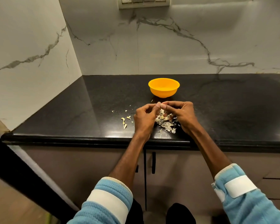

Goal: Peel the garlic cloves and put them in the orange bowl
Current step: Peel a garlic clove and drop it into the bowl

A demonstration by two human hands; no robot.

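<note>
1. Pinched one garlic clove [160, 104] at frame centre between curled fingertips of left hand [145, 118] and right hand [183, 113].
2. Left peel scraps [166, 124] heaped below the hands; judged mid-peeling.
3. Left orange bowl [163, 93] just above; contents indiscernible.

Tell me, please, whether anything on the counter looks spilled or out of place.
Only peel: skins lie heaped on the counter between the left hand and right hand, which pinch a clove; stray bits lie further left. The bowl stands upright.
</note>
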